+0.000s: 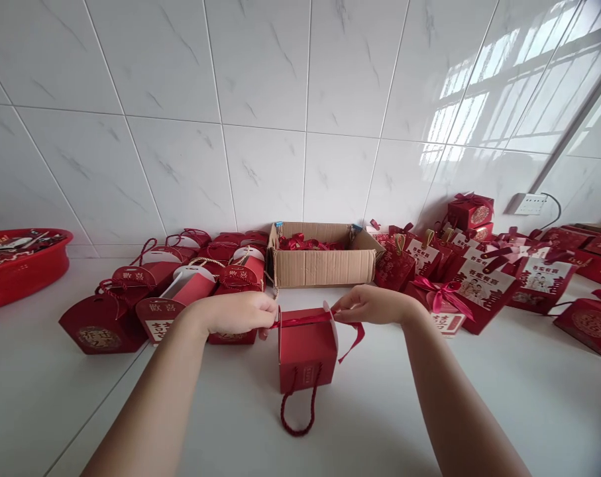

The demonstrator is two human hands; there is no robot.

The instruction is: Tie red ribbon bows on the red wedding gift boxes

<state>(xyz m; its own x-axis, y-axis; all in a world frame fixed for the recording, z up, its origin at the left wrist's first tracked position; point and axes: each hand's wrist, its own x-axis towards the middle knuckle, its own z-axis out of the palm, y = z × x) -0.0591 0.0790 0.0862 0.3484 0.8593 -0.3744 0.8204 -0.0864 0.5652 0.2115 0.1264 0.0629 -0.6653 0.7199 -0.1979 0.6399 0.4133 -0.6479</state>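
1. Centrally, a small red gift box (pixel 307 348) stands upright on the white counter (pixel 503 397), its dark red rope handle (pixel 297 412) hanging down the front.
2. A red ribbon (pixel 303 320) stretches across the box's top.
3. The left hand (pixel 240 313) is closed, pinching the ribbon's left end.
4. The right hand (pixel 370 306) pinches the right end, whose tail drops beside the box.
5. Behind stands an open cardboard carton (pixel 323 265).
6. More red gift boxes (pixel 181 291) crowd both sides.
7. A red basin (pixel 19 268) sits far left.
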